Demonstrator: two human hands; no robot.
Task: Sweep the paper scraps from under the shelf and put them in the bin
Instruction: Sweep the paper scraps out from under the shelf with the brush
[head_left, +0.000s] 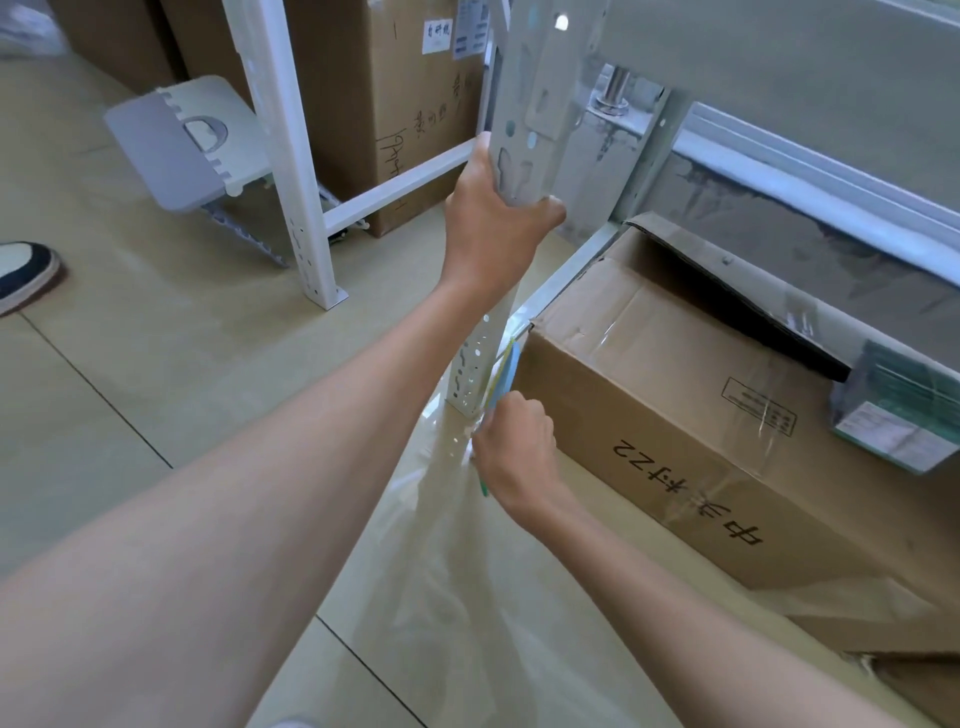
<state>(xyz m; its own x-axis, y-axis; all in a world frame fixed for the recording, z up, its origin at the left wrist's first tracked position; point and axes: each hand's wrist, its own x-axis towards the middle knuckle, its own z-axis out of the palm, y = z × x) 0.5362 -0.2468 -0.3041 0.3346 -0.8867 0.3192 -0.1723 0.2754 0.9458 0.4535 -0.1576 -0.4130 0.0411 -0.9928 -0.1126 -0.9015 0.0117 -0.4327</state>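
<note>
My left hand (493, 218) grips the white perforated upright post (524, 119) of the metal shelf, fingers wrapped round its edge. My right hand (514, 452) is low by the foot of that post (467, 384), closed on a thin blue and green tool (506, 371) that points up into the narrow gap between the post and a big cardboard box (691, 415). Its lower green tip shows below my fist. I see no paper scraps and no bin in view.
The taped cardboard box lies on the floor under the shelf rail. A second shelf post (306, 218) and tall boxes (405, 130) stand behind. A grey folding stool (171, 150) sits at far left, a shoe (26, 275) at the left edge. A clear plastic sheet (467, 597) covers the floor.
</note>
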